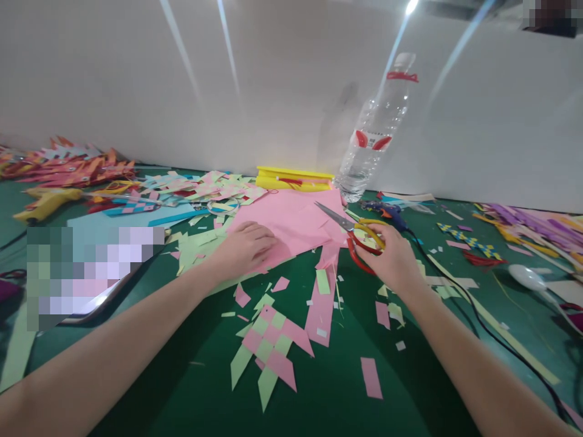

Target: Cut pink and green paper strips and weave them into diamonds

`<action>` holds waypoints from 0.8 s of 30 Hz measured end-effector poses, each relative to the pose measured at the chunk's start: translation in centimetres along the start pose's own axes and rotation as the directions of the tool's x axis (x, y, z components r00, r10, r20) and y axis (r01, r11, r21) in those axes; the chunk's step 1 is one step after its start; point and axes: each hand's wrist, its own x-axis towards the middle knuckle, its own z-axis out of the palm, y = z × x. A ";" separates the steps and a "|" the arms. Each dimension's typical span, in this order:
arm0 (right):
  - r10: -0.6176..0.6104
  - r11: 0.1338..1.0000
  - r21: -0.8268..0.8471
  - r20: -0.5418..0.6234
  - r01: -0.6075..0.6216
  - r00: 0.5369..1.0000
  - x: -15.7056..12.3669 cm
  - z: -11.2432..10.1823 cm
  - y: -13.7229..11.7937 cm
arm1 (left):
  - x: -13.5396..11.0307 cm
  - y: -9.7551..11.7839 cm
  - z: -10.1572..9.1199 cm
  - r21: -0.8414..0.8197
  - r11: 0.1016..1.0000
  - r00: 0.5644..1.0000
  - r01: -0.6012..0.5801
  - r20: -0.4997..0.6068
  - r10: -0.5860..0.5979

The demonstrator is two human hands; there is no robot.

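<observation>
My left hand (248,246) rests on a pink paper sheet (286,215), palm down, with its fingers lying loosely on it. In my right hand (394,258) is a pair of scissors (339,216) with yellow and red handles. Their blades point up and left, over the right part of the sheet. Pale green paper (198,246) lies partly under the pink sheet and my left hand. Nearer to me is a woven pink and green paper fish (271,343). A pink paper strip (321,309) runs from below the sheet toward the fish.
A clear plastic bottle (373,139) leans against the wall. A blue glue gun (387,212) trails a black cord at right; a yellow glue gun (48,203) lies left. Folded paper pieces (223,185) and a yellow roll (291,180) line the back. Paper scraps litter the green table (182,394).
</observation>
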 end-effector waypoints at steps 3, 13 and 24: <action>0.094 0.987 -0.133 0.010 -0.092 0.996 0.1 0.4 0.3 | 0.2 0.9 -0.3 0.018 0.998 0.997 0.062 0.046 -0.063; -0.061 0.941 -0.332 0.014 0.062 0.998 -0.4 0.9 1.4 | 0.5 2.0 -1.2 0.074 0.996 0.990 0.043 0.130 -0.052; -0.461 0.883 -0.093 0.002 0.459 0.887 -1.7 0.7 -2.4 | -0.5 3.3 -1.7 0.362 0.930 0.994 -0.072 0.102 0.037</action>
